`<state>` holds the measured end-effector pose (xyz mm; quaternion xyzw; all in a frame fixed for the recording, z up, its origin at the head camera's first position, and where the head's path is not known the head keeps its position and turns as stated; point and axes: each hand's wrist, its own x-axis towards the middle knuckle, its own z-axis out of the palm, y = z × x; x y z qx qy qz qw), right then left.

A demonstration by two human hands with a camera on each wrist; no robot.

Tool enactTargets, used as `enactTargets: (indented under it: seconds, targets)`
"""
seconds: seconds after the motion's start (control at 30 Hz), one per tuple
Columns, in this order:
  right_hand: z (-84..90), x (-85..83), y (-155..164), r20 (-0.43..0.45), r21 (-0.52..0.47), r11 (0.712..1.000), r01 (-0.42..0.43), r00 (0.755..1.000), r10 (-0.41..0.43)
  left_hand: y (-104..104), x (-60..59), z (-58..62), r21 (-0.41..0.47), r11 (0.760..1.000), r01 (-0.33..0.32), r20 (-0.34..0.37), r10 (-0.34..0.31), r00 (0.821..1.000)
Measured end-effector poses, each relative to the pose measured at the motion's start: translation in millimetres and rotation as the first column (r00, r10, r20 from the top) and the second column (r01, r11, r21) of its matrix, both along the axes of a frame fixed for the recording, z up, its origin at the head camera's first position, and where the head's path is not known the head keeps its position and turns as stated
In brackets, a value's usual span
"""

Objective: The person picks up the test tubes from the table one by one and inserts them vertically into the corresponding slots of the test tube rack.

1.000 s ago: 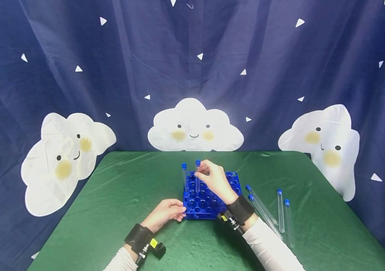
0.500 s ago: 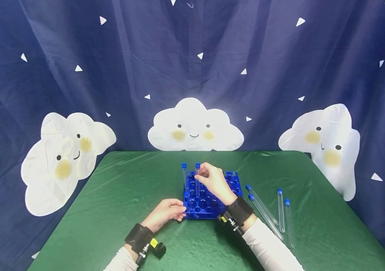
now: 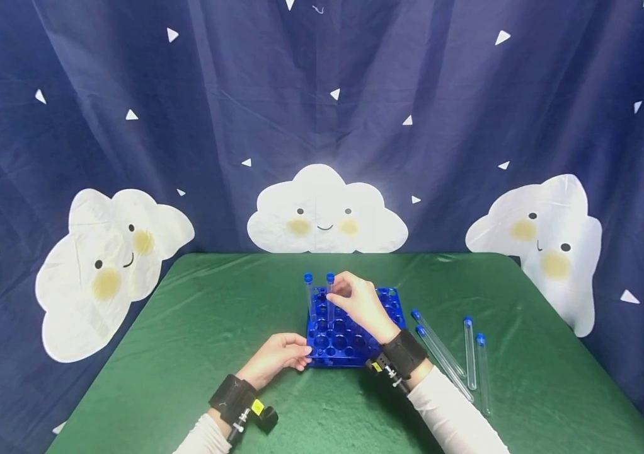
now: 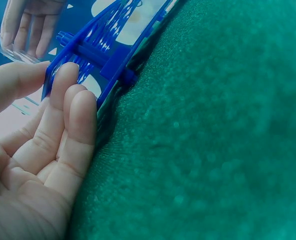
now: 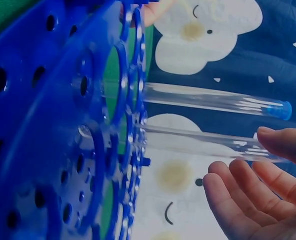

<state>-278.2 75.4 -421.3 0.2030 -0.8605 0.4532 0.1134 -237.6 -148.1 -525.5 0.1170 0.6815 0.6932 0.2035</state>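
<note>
Insertion looks nearly done — the right hand [image 3: 360, 304] pinches a capped test tube [image 3: 330, 308] upright in the blue test-tube rack [image 3: 340, 353], the left hand [image 3: 276, 358] grips the rack's corner — so release seems due.

Navy curtain [image 3: 310, 129]: hangs across the whole far side, falls in soft vertical folds. Carries small white triangles [image 3: 502, 37], scattered and tilted every way, plus a thin pale squiggle [image 3: 317, 10] near the top middle. Left cloud [image 3: 109, 268]: white, leans well over, shows dark dot eyes, yellow cheeks and a thin smile. Middle cloud [image 3: 326, 205]: also white, sits upright, meets the far edge of the surface [image 3: 231, 309], smiles likewise. Right cloud [image 3: 546, 246]: white too, tilts steeply, runs down along the far part of that surface's right edge. Surface: green, shines faintly, wrinkles in places, widens toward the near side; looks blurred and finely grained in the left wrist view.
</note>
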Motion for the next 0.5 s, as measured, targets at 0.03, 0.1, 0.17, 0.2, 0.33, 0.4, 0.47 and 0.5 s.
enactTargets:
  seconds: [0.03,0.1,0.17,0.2,0.33,0.4,0.47,0.5]
  targets:
    - [1.2,0.3,2,0.005,-0.001,1.000,0.002,1.000,-0.002,0,-0.1,-0.3,-0.002,1.000,0.001,0.000,-0.001,1.000]
    - [4.2,0.6,7,0.011,0.000,1.000,0.009,1.000,-0.009,0,-0.3,-0.7,-0.005,1.000,0.001,-0.001,-0.001,1.000]
    - [8.2,1.1,14,0.003,0.002,1.000,0.020,1.000,-0.020,0,-0.3,-0.8,-0.010,1.000,-0.001,-0.002,0.001,1.000]
    - [10.5,1.0,18,-0.001,0.003,1.000,0.029,1.000,-0.029,1,-0.3,-0.7,-0.011,1.000,-0.002,-0.001,0.002,1.000]
    - [18.8,0.8,38,-0.038,0.012,0.996,0.083,0.996,-0.082,1,-0.6,-0.6,-0.016,1.000,-0.003,-0.001,0.003,1.000]
    - [21.5,0.0,48,-0.054,0.015,0.993,0.113,0.992,-0.112,1,-0.9,-0.8,-0.013,1.000,-0.002,0.001,0.002,1.000]
    - [23.4,-0.5,60,-0.061,0.016,0.990,0.137,0.989,-0.136,1,-1.2,-1.3,-0.011,1.000,-0.001,-0.001,0.001,1.000]
    - [23.8,-0.9,66,-0.063,0.016,0.989,0.150,0.987,-0.148,0,-1.2,-1.3,-0.009,1.000,-0.002,0.000,0.002,1.000]
